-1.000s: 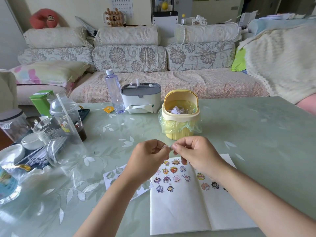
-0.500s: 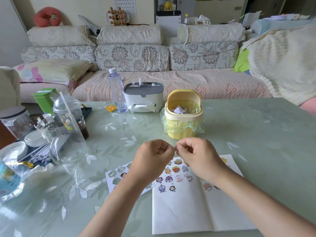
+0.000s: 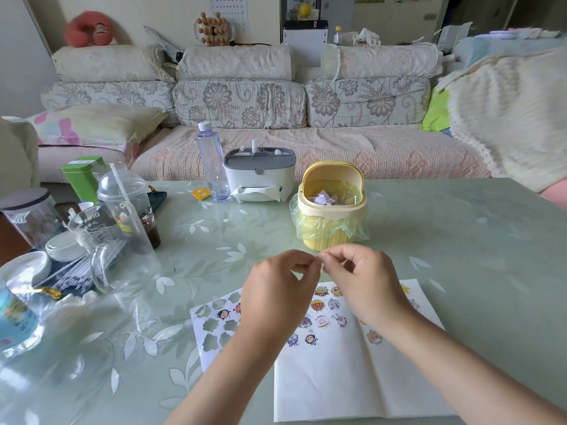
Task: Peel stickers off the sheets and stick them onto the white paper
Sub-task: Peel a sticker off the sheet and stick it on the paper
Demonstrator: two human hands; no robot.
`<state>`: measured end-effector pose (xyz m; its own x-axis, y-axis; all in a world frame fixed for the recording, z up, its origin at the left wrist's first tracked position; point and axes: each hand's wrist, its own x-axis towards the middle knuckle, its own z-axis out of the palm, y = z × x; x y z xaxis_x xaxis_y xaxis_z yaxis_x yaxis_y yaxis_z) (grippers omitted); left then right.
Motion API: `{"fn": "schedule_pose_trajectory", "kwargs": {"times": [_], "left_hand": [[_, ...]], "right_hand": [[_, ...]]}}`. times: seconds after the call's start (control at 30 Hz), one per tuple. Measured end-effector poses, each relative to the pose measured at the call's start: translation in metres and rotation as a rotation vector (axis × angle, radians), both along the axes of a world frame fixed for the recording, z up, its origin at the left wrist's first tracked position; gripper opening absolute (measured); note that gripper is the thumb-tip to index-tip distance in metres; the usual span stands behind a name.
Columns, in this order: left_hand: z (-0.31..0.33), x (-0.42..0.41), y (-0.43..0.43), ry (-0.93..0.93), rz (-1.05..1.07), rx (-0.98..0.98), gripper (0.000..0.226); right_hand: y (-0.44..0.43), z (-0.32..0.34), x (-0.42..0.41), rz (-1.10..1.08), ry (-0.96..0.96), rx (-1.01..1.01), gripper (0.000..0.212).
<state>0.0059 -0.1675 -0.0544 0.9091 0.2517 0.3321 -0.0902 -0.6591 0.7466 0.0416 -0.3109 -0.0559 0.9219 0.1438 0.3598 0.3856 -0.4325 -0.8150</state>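
Both hands are raised just above the table [image 3: 460, 240], meeting fingertip to fingertip in front of the yellow mini bin [image 3: 333, 210]. The left hand [image 3: 280, 289] has its fingers curled in, thumb and forefinger pressed together. The right hand [image 3: 366, 280] mirrors it, its pinching fingertips touching those of the left. Between them sits a tiny piece [image 3: 319, 259], probably a sticker or a bit of its backing, though it is too small to tell which. Below the hands the white paper [image 3: 337, 381] lies open and flat with a centre crease. A cluster of cartoon stickers [image 3: 322, 306] is already stuck along its far edge, and a few more [image 3: 373, 336] are on the right half. The sticker sheet [image 3: 214, 329] lies flat just left of the paper, partly under the left forearm. Most of its shapes are peeled out and a couple of figures are left near its top. The bin is lined with a thin plastic bag and holds white paper scraps. Behind it stand a grey-lidded tissue box [image 3: 260, 179] and a clear water bottle [image 3: 212, 167]. At the far left are a dome-lidded cup with a straw [image 3: 129, 204] and a glass measuring cup [image 3: 98, 228].
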Motion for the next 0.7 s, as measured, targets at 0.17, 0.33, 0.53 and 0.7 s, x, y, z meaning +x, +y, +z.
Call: {"fn": "schedule_pose_trajectory", "kwargs": {"times": [0.17, 0.33, 0.53, 0.7], "left_hand": [[0.0052, -0.0023, 0.0018, 0.136, -0.085, -0.301, 0.013], [0.007, -0.0017, 0.0002, 0.188, -0.085, -0.449, 0.015], [0.0017, 0.0005, -0.0007, 0.148, -0.056, -0.363, 0.016], [0.0007, 0.0007, -0.001, 0.11, -0.052, -0.25, 0.015]], "right_hand": [[-0.0002, -0.0029, 0.0007, -0.003, -0.16, -0.11, 0.018], [-0.001, -0.0039, 0.0013, 0.014, -0.225, -0.165, 0.011], [0.0006, -0.0028, -0.0013, 0.028, -0.253, -0.17, 0.012], [0.0028, -0.0011, -0.0036, 0.006, -0.156, -0.135, 0.014]]}}
